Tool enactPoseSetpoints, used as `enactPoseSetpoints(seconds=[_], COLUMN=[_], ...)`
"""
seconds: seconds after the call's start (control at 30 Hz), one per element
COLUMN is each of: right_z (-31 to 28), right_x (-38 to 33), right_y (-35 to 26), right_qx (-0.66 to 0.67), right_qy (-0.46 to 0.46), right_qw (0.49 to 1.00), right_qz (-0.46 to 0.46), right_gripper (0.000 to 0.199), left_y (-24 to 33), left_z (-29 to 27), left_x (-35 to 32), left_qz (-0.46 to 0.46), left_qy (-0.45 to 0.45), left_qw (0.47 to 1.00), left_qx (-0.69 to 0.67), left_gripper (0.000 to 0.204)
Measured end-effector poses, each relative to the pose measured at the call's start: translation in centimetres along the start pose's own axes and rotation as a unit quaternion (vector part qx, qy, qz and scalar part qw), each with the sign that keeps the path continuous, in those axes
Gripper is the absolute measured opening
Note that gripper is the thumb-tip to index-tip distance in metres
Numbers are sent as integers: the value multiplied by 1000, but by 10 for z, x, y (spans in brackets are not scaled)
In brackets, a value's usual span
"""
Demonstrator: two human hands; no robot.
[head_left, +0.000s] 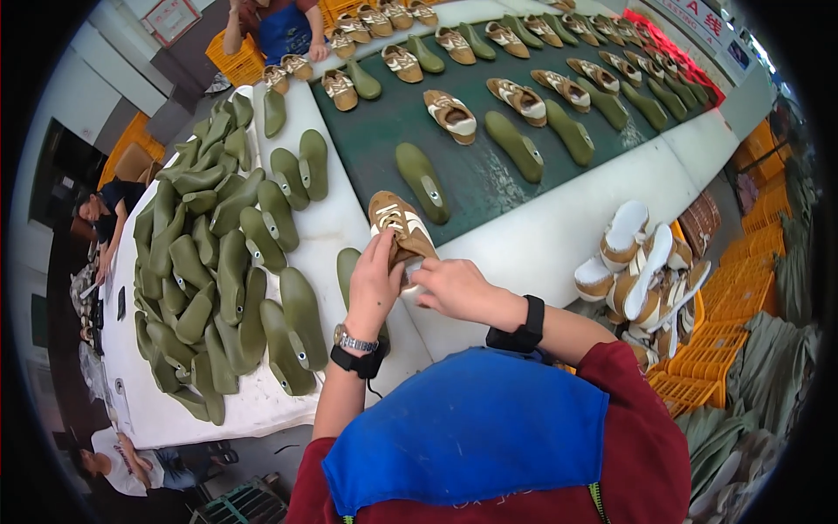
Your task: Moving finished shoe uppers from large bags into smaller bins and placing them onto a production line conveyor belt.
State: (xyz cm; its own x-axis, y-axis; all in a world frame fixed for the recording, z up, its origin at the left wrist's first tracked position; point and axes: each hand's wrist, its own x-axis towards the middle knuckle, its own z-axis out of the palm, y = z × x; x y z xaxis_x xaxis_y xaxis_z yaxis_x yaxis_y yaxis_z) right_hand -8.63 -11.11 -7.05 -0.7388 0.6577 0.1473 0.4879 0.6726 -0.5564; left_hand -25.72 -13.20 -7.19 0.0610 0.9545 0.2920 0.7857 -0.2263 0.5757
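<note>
A tan and white laced shoe (397, 217) is between my two hands at the near corner of the green belt, its toe pointing away from me. My left hand (375, 279) wraps the shoe's left side near the opening. At the heel, the fingers of my right hand (458, 290) pinch the shoe's back edge; the exact grip is partly hidden. A green shoe last (346, 265) lies on the white table, partly covered by my left hand and wrist. Another green last (422, 182) rests on the belt just beyond the shoe.
A large heap of green lasts (201, 253) covers the left table. Along the green belt (393, 131) stand rows of shoes and lasts. At right, an orange crate (698, 375) holds a pile of white-soled shoes (642, 271). A co-worker in a blue apron (288, 39) is at the far end.
</note>
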Motion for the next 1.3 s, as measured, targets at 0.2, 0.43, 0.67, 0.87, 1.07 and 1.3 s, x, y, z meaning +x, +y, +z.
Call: enactPoseSetpoints(seconds=[0.2, 0.43, 0.67, 0.87, 1.07, 1.3], right_z=[34, 45, -6, -102, -81, -24], right_x=[88, 185, 98, -138, -275, -259], right_y=[68, 150, 116, 93, 75, 80], right_qx=[42, -7, 32, -177, -119, -51], right_qy=[35, 111, 176, 378, 277, 401], right_qw=[997, 981, 980, 843, 710, 695], right_qz=[46, 161, 85, 339, 636, 594], right_gripper=[23, 41, 32, 26, 79, 69], left_y=[-54, -75, -77, -73, -11, 101], left_z=[-19, -6, 9, 1, 20, 80], left_x=[-58, -121, -118, -88, -40, -7], left_qz=[-105, -229, -329, -183, 95, 280], left_qy=[-18, -81, -73, -165, -149, -260], left_qw=[988, 970, 937, 967, 984, 920], left_qx=[109, -15, -86, 63, 34, -86], left_gripper=[58, 71, 76, 72, 55, 42])
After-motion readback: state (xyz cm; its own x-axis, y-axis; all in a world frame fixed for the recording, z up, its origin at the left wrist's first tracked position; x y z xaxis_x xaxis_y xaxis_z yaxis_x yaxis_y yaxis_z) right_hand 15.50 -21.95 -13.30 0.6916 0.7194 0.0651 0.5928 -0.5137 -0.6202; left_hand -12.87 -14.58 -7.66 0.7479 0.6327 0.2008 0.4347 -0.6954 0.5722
